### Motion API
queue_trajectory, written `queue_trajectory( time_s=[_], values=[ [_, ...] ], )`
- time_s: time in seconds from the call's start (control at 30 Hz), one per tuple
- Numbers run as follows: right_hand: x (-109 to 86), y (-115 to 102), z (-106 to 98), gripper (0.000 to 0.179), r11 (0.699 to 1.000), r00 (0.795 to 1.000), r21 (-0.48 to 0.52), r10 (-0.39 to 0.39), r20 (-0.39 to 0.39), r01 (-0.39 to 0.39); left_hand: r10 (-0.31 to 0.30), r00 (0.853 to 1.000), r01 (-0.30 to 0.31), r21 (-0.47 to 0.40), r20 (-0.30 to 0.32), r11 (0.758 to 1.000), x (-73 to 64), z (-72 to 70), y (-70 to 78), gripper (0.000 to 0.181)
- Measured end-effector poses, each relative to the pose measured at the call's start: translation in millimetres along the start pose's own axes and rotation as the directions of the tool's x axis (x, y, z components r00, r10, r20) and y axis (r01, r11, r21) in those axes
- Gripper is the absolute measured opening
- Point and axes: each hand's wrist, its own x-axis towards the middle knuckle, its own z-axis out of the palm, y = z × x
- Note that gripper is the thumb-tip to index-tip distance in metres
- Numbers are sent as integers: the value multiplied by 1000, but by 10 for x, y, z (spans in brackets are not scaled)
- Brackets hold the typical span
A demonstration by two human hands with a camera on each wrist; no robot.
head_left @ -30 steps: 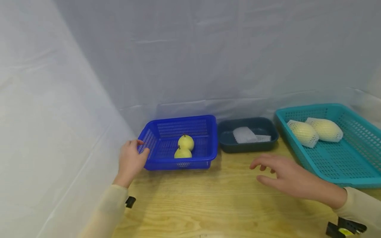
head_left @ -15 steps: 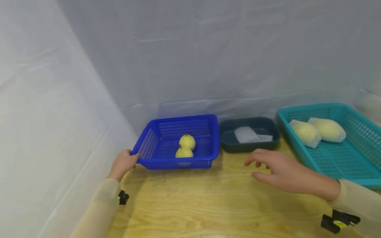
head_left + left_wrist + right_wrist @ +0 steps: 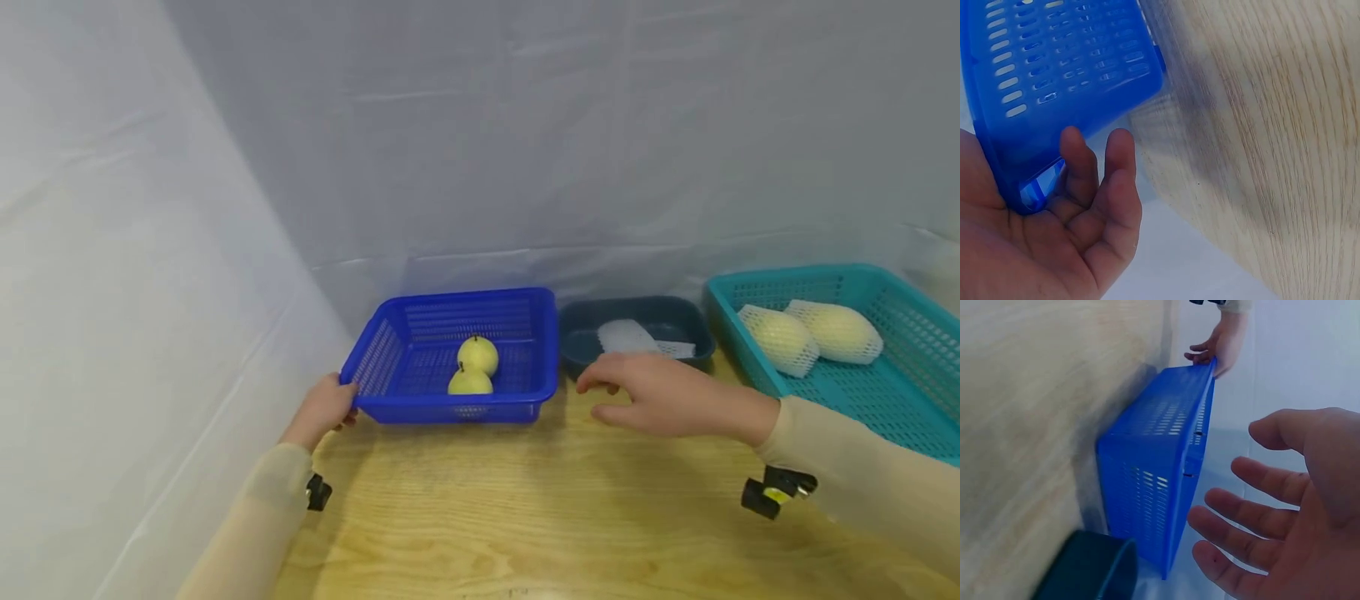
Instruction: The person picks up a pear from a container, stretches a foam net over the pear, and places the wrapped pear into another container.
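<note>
My left hand (image 3: 324,406) grips the front left corner of a blue plastic basket (image 3: 450,409). In the left wrist view the thumb side of the hand (image 3: 1079,237) lies along the basket's rim (image 3: 988,150), and the fingers bend below it. Inside the basket are two yellow-green pears, one pear (image 3: 478,356) behind the other pear (image 3: 470,382). My right hand (image 3: 660,396) hovers with loosely bent fingers in front of a dark green tray (image 3: 573,346), hiding part of its front. The right wrist view shows that hand (image 3: 1285,512) holding nothing, apart from the basket (image 3: 1147,487).
The dark tray holds white foam netting (image 3: 626,336). At the right stands a teal basket (image 3: 757,362) with two fruits (image 3: 836,332) in foam nets. White sheeting (image 3: 480,167) closes off the back and left of the wooden table (image 3: 465,500).
My left hand moved from the basket's left side to its front left corner and took hold there. The right hand moved left, in front of the dark tray.
</note>
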Motion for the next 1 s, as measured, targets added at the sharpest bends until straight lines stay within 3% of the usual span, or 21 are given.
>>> queue_trajectory(
  time_s=[0.23,0.57,1.0],
  values=[
    [543,-7,-113,34,990,991,-120,-67,114,80,-9,1000,9,-14,-10,1000,56,46,-31,34],
    [1277,5,-164,42,953,970,-292,-10,244,83,-11,1000,11,-22,-16,1000,51,44,-17,33],
    [2017,20,-96,49,978,962,-206,25,271,32,-31,999,29,-27,-40,999,14,32,-12,31]
  ],
)
